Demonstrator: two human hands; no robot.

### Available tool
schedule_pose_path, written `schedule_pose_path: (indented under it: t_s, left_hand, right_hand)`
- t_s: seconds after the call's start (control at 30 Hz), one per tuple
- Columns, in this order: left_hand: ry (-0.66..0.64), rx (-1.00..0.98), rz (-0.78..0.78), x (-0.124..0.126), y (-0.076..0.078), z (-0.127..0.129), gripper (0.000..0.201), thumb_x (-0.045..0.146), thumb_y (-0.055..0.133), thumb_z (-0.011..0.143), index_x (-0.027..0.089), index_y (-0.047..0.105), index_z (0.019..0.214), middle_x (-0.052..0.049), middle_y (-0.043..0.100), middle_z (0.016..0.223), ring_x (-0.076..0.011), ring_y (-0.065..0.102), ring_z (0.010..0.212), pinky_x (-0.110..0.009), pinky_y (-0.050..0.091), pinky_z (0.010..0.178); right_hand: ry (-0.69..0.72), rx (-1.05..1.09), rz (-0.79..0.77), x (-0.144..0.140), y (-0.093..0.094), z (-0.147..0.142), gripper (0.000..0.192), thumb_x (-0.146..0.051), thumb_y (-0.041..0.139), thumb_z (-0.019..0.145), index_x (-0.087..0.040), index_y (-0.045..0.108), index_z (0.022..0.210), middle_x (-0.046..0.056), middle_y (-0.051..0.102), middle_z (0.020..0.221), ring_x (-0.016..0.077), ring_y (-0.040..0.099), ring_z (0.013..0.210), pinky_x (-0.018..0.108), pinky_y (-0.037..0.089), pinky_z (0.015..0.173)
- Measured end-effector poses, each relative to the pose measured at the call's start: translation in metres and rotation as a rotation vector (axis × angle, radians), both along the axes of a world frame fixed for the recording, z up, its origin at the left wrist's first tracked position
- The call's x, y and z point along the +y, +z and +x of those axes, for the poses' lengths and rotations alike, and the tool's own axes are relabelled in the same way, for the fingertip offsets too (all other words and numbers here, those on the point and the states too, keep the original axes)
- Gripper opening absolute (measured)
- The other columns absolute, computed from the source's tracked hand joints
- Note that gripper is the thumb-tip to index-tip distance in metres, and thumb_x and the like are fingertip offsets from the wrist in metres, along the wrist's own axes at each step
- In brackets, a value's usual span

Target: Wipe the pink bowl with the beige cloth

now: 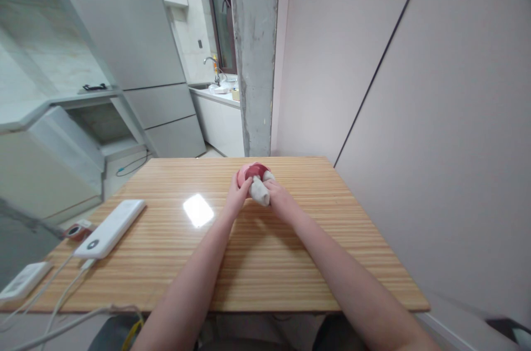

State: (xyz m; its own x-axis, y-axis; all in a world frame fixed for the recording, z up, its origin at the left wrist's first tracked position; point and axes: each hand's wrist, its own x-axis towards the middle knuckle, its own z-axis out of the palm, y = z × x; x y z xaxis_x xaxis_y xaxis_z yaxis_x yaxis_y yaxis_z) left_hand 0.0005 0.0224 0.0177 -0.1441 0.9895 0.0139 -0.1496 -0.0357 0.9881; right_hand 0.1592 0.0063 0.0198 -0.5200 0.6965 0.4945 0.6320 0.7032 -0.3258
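A pink, rounded, bowl-like object with a dark red inside is tilted above the far middle of the wooden table. My left hand grips its left side, thumb at the rim. A light grey cloth is bunched at the opening and hangs down toward me. My right hand is closed around the cloth on the right side. Part of the cloth goes over the rim, and the fingers of my right hand are mostly hidden by it.
On the table's left lie a white power bank with cables, a roll of tape and a white power strip. A pale wall borders the right side. Beyond stand a grey fridge, a concrete pillar and a sink counter.
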Motion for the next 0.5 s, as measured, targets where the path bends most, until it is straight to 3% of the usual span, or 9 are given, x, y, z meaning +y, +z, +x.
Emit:
schedule_pose_path:
  t_s: [0.07, 0.13, 0.23, 0.33, 0.4, 0.5]
  left_hand:
    - [-0.054, 0.084, 0.016, 0.001, 0.007, -0.013, 0.064, 0.036, 0.076, 0.071, 0.019, 0.056, 0.129, -0.012, 0.062, 0.128, -0.0281, 0.057, 0.119, -0.037, 0.050, 0.097]
    - [-0.125, 0.130, 0.001, 0.000, 0.011, -0.018, 0.069, 0.033, 0.080, 0.068, 0.019, 0.056, 0.131, -0.012, 0.062, 0.128, -0.0288, 0.056, 0.121, -0.036, 0.048, 0.100]
    - [-0.154, 0.024, -0.082, -0.006, 0.005, -0.003, 0.094, 0.036, 0.079, 0.069, 0.023, 0.031, 0.149, -0.014, 0.058, 0.134, -0.0272, 0.061, 0.114, -0.036, 0.054, 0.090]
    - [-0.137, -0.128, -0.141, -0.007, -0.008, 0.018, 0.096, 0.042, 0.074, 0.075, 0.028, 0.018, 0.152, -0.014, 0.055, 0.137, -0.0249, 0.065, 0.107, -0.037, 0.057, 0.082]
    - [-0.082, -0.122, -0.111, -0.004, -0.012, 0.020, 0.083, 0.044, 0.070, 0.078, 0.026, 0.028, 0.147, -0.012, 0.057, 0.136, -0.0243, 0.064, 0.110, -0.038, 0.055, 0.088]
    - [0.038, 0.049, 0.038, 0.002, -0.006, 0.002, 0.058, 0.042, 0.069, 0.079, 0.021, 0.052, 0.130, -0.010, 0.061, 0.130, -0.0241, 0.057, 0.122, -0.039, 0.044, 0.104]
  right_hand:
    - [0.036, -0.054, 0.015, 0.001, 0.004, 0.004, 0.023, -0.012, 0.057, 0.086, -0.019, 0.069, 0.105, 0.008, 0.067, 0.103, 0.0210, 0.056, 0.102, 0.036, 0.046, 0.093]
    - [0.048, -0.079, 0.008, 0.003, 0.004, 0.006, 0.019, -0.012, 0.060, 0.084, -0.018, 0.070, 0.098, 0.008, 0.068, 0.098, 0.0216, 0.056, 0.102, 0.036, 0.046, 0.093]
    - [-0.025, -0.012, -0.018, 0.004, -0.003, 0.004, 0.018, -0.013, 0.059, 0.084, -0.016, 0.070, 0.098, 0.009, 0.068, 0.094, 0.0220, 0.057, 0.099, 0.036, 0.047, 0.093]
    - [-0.120, 0.113, -0.024, 0.003, -0.010, -0.002, 0.031, -0.014, 0.059, 0.084, -0.015, 0.064, 0.114, 0.012, 0.067, 0.105, 0.0228, 0.057, 0.103, 0.037, 0.047, 0.095]
    - [-0.090, 0.131, -0.042, 0.000, -0.013, -0.006, 0.037, -0.014, 0.059, 0.083, -0.015, 0.061, 0.120, 0.012, 0.066, 0.108, 0.0232, 0.058, 0.105, 0.037, 0.047, 0.095]
    - [-0.004, 0.101, -0.058, -0.003, -0.010, -0.008, 0.033, -0.013, 0.058, 0.084, -0.016, 0.063, 0.117, 0.010, 0.067, 0.105, 0.0217, 0.059, 0.103, 0.034, 0.048, 0.093]
